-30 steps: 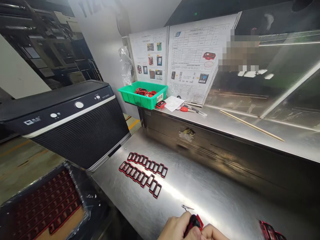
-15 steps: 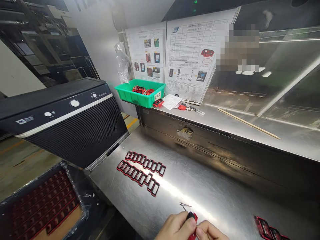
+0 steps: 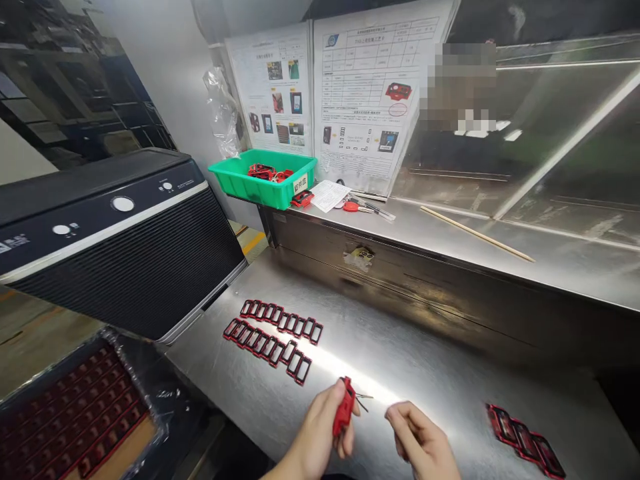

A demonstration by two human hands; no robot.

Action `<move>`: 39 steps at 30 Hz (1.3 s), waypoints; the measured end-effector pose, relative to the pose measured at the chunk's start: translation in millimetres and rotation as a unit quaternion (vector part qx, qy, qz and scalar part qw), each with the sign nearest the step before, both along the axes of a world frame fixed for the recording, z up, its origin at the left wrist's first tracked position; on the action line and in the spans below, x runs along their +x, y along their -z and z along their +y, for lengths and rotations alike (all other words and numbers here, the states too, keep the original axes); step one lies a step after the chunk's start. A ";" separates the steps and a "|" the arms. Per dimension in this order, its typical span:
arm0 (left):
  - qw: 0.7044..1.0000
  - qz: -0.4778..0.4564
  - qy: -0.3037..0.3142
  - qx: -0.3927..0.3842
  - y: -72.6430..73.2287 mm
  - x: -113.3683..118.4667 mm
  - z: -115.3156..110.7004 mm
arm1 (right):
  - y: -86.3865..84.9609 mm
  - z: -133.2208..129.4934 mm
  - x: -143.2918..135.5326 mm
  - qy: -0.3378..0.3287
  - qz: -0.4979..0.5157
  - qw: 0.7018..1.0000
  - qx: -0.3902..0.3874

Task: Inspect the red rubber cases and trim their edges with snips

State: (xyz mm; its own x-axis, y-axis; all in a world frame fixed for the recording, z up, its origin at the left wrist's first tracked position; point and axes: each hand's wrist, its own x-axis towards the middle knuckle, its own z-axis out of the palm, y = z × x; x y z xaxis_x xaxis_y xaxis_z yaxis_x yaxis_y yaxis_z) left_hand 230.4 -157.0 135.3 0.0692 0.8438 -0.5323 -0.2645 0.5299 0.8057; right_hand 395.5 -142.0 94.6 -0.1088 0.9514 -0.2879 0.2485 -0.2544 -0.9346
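My left hand (image 3: 316, 428) is closed around a red plastic frame piece (image 3: 343, 412), held tilted above the metal table. Thin dark strips (image 3: 364, 399) show just past its right side; whether they hang from the piece or lie on the table I cannot tell. To the right, apart from the piece, my right hand (image 3: 425, 441) has its fingers curled together; anything in them is hidden. Red-and-black frames lie in an upper row (image 3: 283, 321) and a lower row (image 3: 266, 348) beyond my left hand. Another group of such frames (image 3: 525, 441) lies at the right.
A green bin (image 3: 260, 190) with red parts stands on the raised shelf (image 3: 440, 243), near a wooden stick (image 3: 475, 233) and a paper slip (image 3: 330, 196). Instruction sheets (image 3: 360, 100) lean behind. At left are a black machine (image 3: 130, 260) and a tray of red frames (image 3: 65, 407).
My hands were together on the red piece; now the right has come away to the right. The left has turned the piece, showing its red side. The camera view has shifted slightly.
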 end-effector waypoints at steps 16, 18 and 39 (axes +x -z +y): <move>0.984 -0.152 -0.089 -0.036 -14.0 -2.5 -0.2 | 86.7 21.4 -6.4 -0.133 -0.266 0.954 0.045; 0.987 -0.133 -0.084 -0.038 -18.2 -1.4 -0.6 | 70.1 23.1 -1.9 -0.123 -0.237 0.962 0.055; 0.984 0.061 -0.148 -0.080 -44.4 18.2 -1.6 | -103.4 7.0 -11.7 -0.213 -0.180 0.826 0.489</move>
